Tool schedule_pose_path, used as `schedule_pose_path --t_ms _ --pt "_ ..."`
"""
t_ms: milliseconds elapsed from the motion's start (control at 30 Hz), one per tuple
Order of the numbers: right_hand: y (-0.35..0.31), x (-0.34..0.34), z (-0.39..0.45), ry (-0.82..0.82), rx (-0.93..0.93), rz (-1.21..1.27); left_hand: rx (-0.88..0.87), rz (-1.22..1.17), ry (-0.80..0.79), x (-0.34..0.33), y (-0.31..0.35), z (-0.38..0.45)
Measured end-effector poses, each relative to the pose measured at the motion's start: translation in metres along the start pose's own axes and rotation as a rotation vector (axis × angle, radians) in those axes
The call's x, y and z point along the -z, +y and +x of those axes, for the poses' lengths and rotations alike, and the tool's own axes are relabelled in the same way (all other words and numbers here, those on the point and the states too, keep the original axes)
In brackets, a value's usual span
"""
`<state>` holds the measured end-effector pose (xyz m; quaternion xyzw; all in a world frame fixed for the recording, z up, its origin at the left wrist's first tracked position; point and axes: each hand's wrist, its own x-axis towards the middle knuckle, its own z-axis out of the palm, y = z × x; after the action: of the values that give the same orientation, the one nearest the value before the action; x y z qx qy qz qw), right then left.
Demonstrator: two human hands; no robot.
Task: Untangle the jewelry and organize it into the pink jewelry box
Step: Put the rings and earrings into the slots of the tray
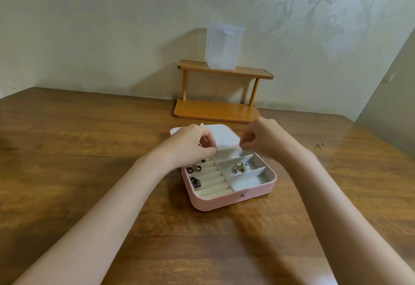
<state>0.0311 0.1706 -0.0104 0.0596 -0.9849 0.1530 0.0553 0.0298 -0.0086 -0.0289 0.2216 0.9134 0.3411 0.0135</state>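
The pink jewelry box (233, 199) lies open in the middle of the wooden table. Dark earrings and rings (195, 169) sit in its padded roll slots on the left, and a small cluster of jewelry (240, 168) lies in a middle right compartment. A white perforated flap (225, 138) stands at the box's back. My left hand (190, 141) pinches the flap's lower left edge. At the flap's lower right edge my right hand (261, 136) pinches it with curled fingers. What lies under the hands is hidden.
A two-tier orange wooden shelf (222, 91) stands behind the box against the wall, with a clear plastic container (223, 47) on top. A small gold piece (320, 144) lies on the table at the right. A mirrored panel (390, 96) stands at the far right.
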Motion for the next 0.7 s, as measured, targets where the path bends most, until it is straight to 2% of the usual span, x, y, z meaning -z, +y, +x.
schedule_pose_path --t_ms 67,167,267,433,500,567,633,700 --pt "0.026 0.006 -0.005 0.033 -0.200 -0.153 -0.039 -0.011 -0.071 -0.008 0.008 0.003" --pt "0.053 0.007 -0.020 -0.070 -0.382 -0.285 -0.055 0.025 -0.141 -0.019 0.016 0.007" --pt "0.065 0.001 -0.026 -0.096 -0.440 -0.249 -0.067 0.035 -0.121 -0.024 0.018 0.009" --pt "0.063 -0.002 -0.016 0.010 -0.452 -0.168 -0.082 -0.055 -0.004 -0.020 0.011 0.006" --pt "0.053 0.008 -0.009 0.109 -0.397 -0.057 -0.095 -0.108 0.038 -0.017 0.008 0.005" --pt "0.032 0.021 -0.002 0.136 -0.277 0.195 -0.079 -0.206 0.084 -0.012 0.006 0.004" --pt "0.003 0.027 -0.003 0.046 -0.146 0.537 -0.021 -0.375 0.078 -0.009 0.008 0.003" --pt "-0.016 0.024 -0.006 -0.039 -0.067 0.758 0.028 -0.502 0.046 -0.009 0.009 0.001"
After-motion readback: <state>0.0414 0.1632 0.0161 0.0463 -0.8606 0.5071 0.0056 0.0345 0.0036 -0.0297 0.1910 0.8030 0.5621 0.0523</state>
